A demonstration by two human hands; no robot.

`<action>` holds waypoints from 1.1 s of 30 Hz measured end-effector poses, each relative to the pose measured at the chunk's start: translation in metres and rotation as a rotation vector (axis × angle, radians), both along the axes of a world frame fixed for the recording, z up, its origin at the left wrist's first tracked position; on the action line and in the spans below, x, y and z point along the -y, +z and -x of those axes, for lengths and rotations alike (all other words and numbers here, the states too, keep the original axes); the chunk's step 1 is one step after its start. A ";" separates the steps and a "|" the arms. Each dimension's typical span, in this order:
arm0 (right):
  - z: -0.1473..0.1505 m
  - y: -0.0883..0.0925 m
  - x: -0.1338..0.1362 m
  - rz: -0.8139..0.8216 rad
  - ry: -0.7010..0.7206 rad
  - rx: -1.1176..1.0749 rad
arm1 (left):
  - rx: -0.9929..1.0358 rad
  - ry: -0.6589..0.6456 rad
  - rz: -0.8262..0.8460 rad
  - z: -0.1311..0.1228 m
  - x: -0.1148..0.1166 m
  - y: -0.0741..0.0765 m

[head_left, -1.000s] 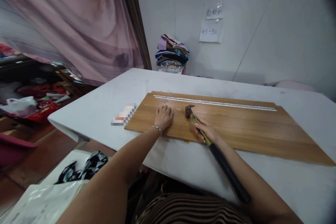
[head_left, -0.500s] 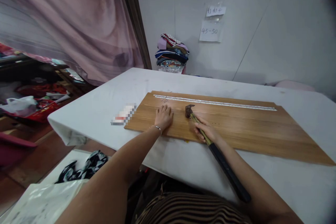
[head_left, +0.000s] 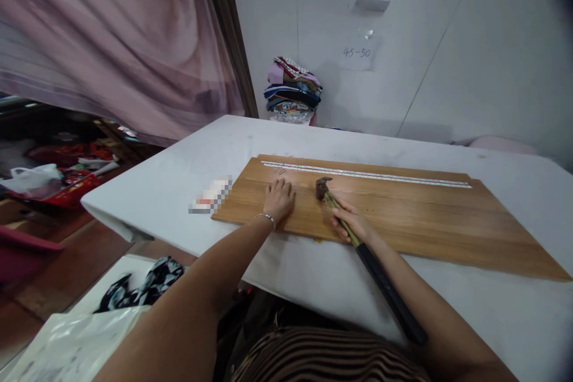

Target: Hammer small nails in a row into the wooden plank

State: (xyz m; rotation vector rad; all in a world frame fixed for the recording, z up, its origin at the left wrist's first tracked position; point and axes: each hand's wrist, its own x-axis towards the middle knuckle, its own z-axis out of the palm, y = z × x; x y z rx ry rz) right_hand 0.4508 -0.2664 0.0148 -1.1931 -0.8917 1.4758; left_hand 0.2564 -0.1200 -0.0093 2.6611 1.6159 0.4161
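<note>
My left hand (head_left: 279, 199) lies palm down on the left part of a brown wooden board (head_left: 430, 221), its fingers stretched forward. My right hand (head_left: 350, 219) is wrapped round the neck of a claw hammer (head_left: 388, 287), low over the board. The hammer's rusty head points away from me, and its black grip runs back along my right forearm. Several thin nails (head_left: 280, 169) lie loose just beyond my left fingertips, by two white strips (head_left: 367, 175) along the board's far side. Small dark dots, too small to tell as nails or holes, mark the board right of the hammer.
The board rests on a white-covered table (head_left: 170, 191). A blurred-out flat item (head_left: 210, 196) lies left of the board. Folded clothes (head_left: 293, 89) are stacked by the wall, beside a pink curtain (head_left: 179, 54). A patterned cloth (head_left: 143, 286) lies low at left.
My hands, the hammer and the board stay practically in place. On the wall, the upper paper note has lifted so its writing no longer shows. The curtain's lower left edge has shifted slightly.
</note>
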 end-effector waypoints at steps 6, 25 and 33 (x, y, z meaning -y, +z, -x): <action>-0.001 -0.003 -0.001 0.006 0.003 -0.003 | 0.001 0.005 0.001 0.000 0.000 -0.001; 0.000 0.001 0.002 0.013 -0.009 0.012 | -0.010 -0.002 -0.002 0.000 -0.001 -0.001; 0.000 -0.001 0.001 0.000 -0.001 0.002 | 0.022 0.008 0.011 0.000 -0.001 -0.002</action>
